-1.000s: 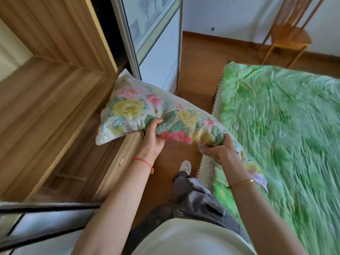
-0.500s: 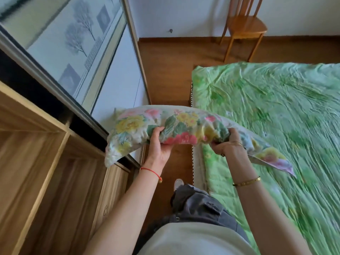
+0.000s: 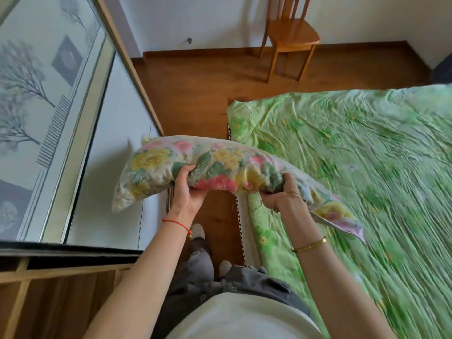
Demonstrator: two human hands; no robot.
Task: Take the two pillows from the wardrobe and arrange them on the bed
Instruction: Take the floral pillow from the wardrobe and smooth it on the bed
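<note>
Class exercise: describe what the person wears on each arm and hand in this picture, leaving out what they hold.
Both forearms are bare, with no sleeves showing. The left hand has a thin red string bracelet at the wrist. The right hand has a slim gold bangle further up the forearm, a fine gold chain across the hand, and what looks like a ring.

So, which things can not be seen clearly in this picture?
Head view only:
- Second pillow: not in view; the wardrobe is cut off by the left and bottom edges.
- Bed: its far side is cut off by the right edge.
- Underside of the floral pillow: hidden; left hand and right hand grip it there.
</note>
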